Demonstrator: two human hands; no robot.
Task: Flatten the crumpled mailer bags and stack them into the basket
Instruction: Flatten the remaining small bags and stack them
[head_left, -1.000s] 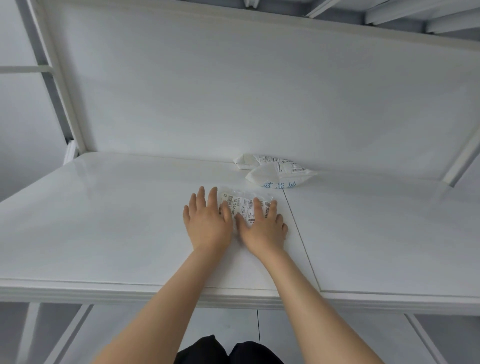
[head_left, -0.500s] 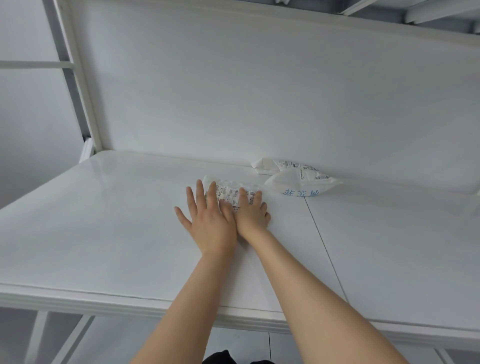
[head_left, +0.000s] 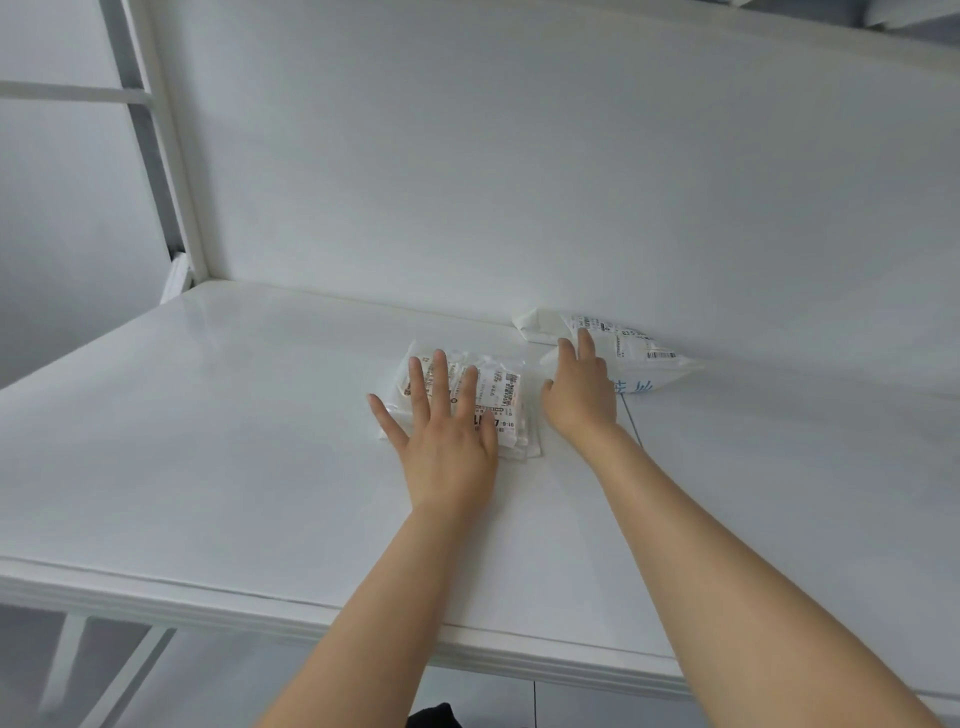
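Fingers (head_left: 440, 379) of left hand (head_left: 447, 447) straight, splayed, pressing flat bag (head_left: 501, 395) onto table (head_left: 208, 415); nothing gripped. Right hand (head_left: 579, 395) just right of it, fingers extended, tips resting on puffy bag (head_left: 649, 366), no grip. Third bag (head_left: 540, 325) beyond those tips, at the wall. Basket not in view. Risk: slick film, so the puffy bag may skid off under a push; flat bag may spring up if the left hand lifts.

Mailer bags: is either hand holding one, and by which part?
Nothing gripped: left hand presses flat on the near bag's top; right hand touches the far bags' left end.
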